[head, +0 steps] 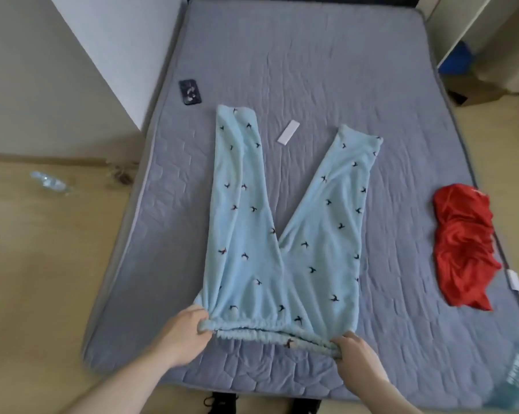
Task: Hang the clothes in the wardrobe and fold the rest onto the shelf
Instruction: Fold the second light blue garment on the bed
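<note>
Folding step: trousers laid flat on the bed

The pale-blue trousers (285, 222) are gripped at the waistband, lower centre, by left hand (182, 333) and right hand (355, 352); next, one leg probably needs folding over the other.

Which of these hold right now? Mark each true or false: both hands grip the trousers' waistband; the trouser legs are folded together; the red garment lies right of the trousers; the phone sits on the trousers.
1. Both hands grip the waistband. True: the left hand and right hand pinch the waistband of the light blue trousers.
2. The legs are folded together. False: they lie spread apart in a V.
3. The red garment lies right of the trousers. True.
4. The phone sits on the trousers. False: it lies on the mattress, apart from them.
</note>
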`<action>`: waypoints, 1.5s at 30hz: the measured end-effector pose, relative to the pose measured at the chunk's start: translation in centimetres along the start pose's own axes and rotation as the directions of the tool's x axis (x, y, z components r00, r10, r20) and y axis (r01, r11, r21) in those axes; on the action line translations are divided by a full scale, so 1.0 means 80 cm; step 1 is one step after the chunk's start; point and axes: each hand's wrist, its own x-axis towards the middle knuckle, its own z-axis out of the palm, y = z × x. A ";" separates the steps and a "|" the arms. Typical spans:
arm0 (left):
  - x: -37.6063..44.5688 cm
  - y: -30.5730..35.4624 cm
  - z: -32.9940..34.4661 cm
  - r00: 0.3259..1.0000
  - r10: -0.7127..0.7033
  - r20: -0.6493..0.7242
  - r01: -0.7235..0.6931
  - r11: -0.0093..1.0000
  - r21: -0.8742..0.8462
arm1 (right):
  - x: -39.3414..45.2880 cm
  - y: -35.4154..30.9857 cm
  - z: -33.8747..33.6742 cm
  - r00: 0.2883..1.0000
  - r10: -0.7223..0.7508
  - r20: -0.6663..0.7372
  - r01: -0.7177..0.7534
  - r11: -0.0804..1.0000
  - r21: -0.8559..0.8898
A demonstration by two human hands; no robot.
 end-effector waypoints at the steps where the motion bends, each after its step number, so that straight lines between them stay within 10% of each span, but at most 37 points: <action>1: 0.000 -0.016 0.028 1.000 -0.017 0.019 0.017 1.000 0.005 | 0.004 0.007 0.035 0.999 0.020 0.040 -0.021 1.000 0.009; 14: 0.049 -0.113 0.217 0.942 -0.282 0.181 0.301 0.949 -0.092 | 0.027 0.016 0.210 0.893 0.236 0.383 -0.246 0.969 -0.025; 24: 0.074 -0.104 0.253 0.723 -0.612 0.320 0.678 0.543 -0.496 | 0.096 0.009 0.208 0.839 0.168 0.517 -0.302 0.935 0.187; 30: 0.070 -0.046 0.232 0.821 -0.569 -0.048 0.407 0.643 -0.649 | 0.089 0.023 0.203 0.841 0.169 0.514 -0.377 0.865 0.331; 36: 0.040 0.077 0.208 0.942 -0.074 -0.326 -0.112 0.849 -0.516 | 0.081 0.068 0.150 0.889 0.290 0.353 -0.449 0.699 0.556; 45: 0.053 0.208 0.282 0.908 0.419 0.005 -0.415 0.901 -0.125 | 0.087 0.165 0.101 0.857 0.414 0.305 -0.500 0.532 0.683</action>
